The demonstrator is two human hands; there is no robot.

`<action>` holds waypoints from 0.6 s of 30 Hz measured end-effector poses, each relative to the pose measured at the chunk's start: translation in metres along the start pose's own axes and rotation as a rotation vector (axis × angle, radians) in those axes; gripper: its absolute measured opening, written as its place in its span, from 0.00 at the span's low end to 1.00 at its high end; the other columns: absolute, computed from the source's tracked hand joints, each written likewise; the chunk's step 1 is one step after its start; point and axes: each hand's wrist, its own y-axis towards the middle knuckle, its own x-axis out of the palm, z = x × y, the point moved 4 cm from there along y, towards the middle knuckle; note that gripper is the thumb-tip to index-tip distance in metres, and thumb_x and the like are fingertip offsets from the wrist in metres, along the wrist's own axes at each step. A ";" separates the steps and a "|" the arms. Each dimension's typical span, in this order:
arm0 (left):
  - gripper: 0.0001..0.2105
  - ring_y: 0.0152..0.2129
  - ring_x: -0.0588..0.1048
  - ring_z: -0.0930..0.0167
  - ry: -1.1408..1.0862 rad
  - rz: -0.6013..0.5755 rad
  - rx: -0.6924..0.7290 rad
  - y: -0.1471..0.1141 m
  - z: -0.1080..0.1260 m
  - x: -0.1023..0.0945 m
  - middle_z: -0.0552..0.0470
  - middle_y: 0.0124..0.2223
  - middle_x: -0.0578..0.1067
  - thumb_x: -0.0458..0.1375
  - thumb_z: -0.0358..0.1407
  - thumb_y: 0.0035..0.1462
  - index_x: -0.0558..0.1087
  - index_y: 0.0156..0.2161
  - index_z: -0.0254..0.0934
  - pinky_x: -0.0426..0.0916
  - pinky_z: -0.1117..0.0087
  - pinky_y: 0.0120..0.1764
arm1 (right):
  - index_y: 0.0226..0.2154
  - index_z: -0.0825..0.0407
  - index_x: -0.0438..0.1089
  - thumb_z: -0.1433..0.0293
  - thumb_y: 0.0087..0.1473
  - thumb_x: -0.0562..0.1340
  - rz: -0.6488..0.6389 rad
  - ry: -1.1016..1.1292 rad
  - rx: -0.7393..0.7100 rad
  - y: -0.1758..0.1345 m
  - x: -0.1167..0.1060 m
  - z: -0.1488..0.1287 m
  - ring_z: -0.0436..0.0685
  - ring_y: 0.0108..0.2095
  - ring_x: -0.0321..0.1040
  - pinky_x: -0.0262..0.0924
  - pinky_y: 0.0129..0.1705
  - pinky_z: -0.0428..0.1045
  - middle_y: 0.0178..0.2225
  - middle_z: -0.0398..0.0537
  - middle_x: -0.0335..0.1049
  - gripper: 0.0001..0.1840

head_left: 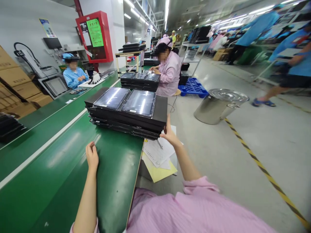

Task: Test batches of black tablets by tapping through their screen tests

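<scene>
A stack of black trays point(128, 121) stands on the green bench top, its right end at the bench's edge. In the top tray lie two flat, glossy screen panels point(139, 103) side by side. My right hand point(170, 132) is at the stack's near right corner, thumb on the front and fingers up along the side, gripping it. Nearer to me and left of the stack, my left hand point(92, 157) is just above the bench with its fingers curled together. Whatever may be between those fingers is too small to make out.
Papers with a pen point(159, 149) and a yellow sheet point(159, 171) lie below the bench edge. Further trays point(139, 82) stand ahead, beside a seated co-worker in pink point(170, 72). Another co-worker point(74, 76) sits across the bench. A lidded metal bin point(218, 106) stands on the floor.
</scene>
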 end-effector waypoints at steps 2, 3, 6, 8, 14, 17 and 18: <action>0.17 0.48 0.75 0.59 0.032 -0.008 -0.016 -0.007 -0.001 -0.007 0.39 0.52 0.72 0.48 0.44 0.65 0.69 0.51 0.38 0.68 0.52 0.57 | 0.69 0.49 0.51 0.36 0.41 0.68 0.046 -0.022 0.014 -0.015 0.010 0.000 0.66 0.66 0.55 0.54 0.64 0.64 0.67 0.61 0.56 0.63; 0.16 0.47 0.75 0.59 0.047 -0.018 -0.020 -0.009 -0.001 -0.008 0.39 0.51 0.72 0.49 0.44 0.64 0.69 0.51 0.39 0.69 0.52 0.56 | 0.68 0.51 0.54 0.38 0.42 0.68 0.089 -0.043 0.019 -0.019 0.014 0.000 0.66 0.64 0.58 0.54 0.64 0.65 0.65 0.62 0.59 0.59; 0.15 0.45 0.76 0.60 0.087 -0.063 -0.007 -0.012 0.001 -0.004 0.41 0.50 0.72 0.50 0.43 0.64 0.69 0.50 0.39 0.70 0.52 0.54 | 0.61 0.54 0.63 0.41 0.46 0.67 0.217 -0.122 0.028 -0.020 0.025 -0.005 0.67 0.56 0.66 0.59 0.60 0.66 0.55 0.61 0.70 0.49; 0.15 0.45 0.76 0.60 0.109 -0.091 0.009 -0.012 0.003 0.001 0.41 0.50 0.72 0.50 0.42 0.63 0.69 0.50 0.39 0.70 0.51 0.55 | 0.56 0.56 0.67 0.42 0.46 0.67 0.267 -0.158 0.045 -0.018 0.028 -0.008 0.67 0.51 0.69 0.62 0.56 0.65 0.48 0.60 0.73 0.45; 0.15 0.45 0.76 0.60 0.126 -0.113 0.010 -0.011 0.003 0.007 0.39 0.52 0.71 0.49 0.40 0.64 0.69 0.51 0.38 0.69 0.50 0.55 | 0.45 0.57 0.71 0.44 0.46 0.66 0.324 -0.177 0.123 -0.011 0.021 -0.015 0.64 0.41 0.69 0.66 0.49 0.62 0.40 0.57 0.73 0.36; 0.14 0.45 0.76 0.60 0.109 -0.109 0.011 -0.014 0.005 0.008 0.40 0.52 0.71 0.49 0.40 0.64 0.68 0.51 0.39 0.70 0.50 0.54 | 0.46 0.55 0.69 0.46 0.48 0.65 0.292 -0.196 0.114 -0.011 0.022 -0.021 0.64 0.43 0.68 0.64 0.50 0.63 0.42 0.56 0.72 0.33; 0.14 0.45 0.76 0.60 0.102 -0.105 0.013 -0.016 0.006 0.008 0.40 0.52 0.71 0.49 0.39 0.64 0.68 0.52 0.39 0.70 0.51 0.54 | 0.48 0.54 0.68 0.47 0.50 0.65 0.330 -0.239 0.076 -0.014 0.024 -0.024 0.66 0.47 0.66 0.62 0.52 0.65 0.45 0.57 0.70 0.33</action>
